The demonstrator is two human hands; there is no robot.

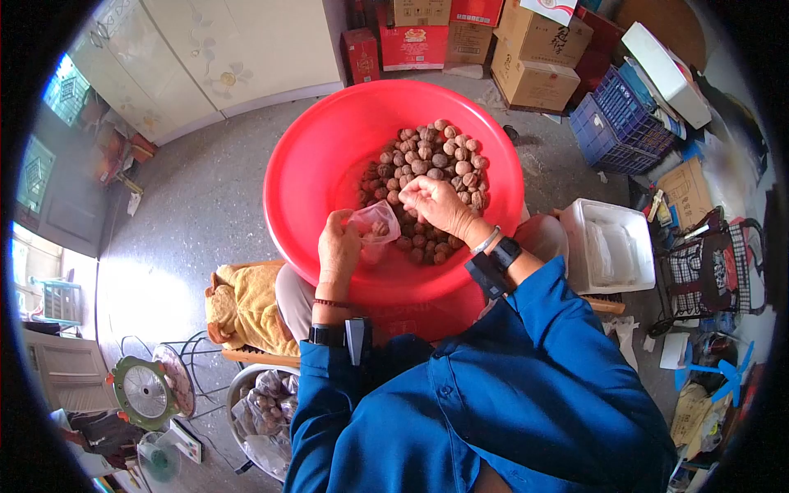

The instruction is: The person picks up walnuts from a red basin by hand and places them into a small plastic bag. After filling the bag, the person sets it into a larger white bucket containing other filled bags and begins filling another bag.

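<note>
A large red plastic basin (308, 156) stands in front of me, with a heap of brown walnuts (437, 161) on its far right side. Over the basin, my left hand (337, 246) is closed on the edge of a clear plastic bag (386, 215). The bag's mouth is open, and a few walnuts show inside. To the right of the bag, my right hand (440, 205) hovers above the heap. Its thumb and fingers are pinched together, and whatever they may hold is hidden.
At the lower left, a basin (238, 386) holds several bagged portions of walnuts. A yellow cloth (246, 304) covers a seat beside my left leg. A white foam box (608, 283) stands right, near a blue crate (616, 123). Cardboard boxes (538, 49) are stacked at the back.
</note>
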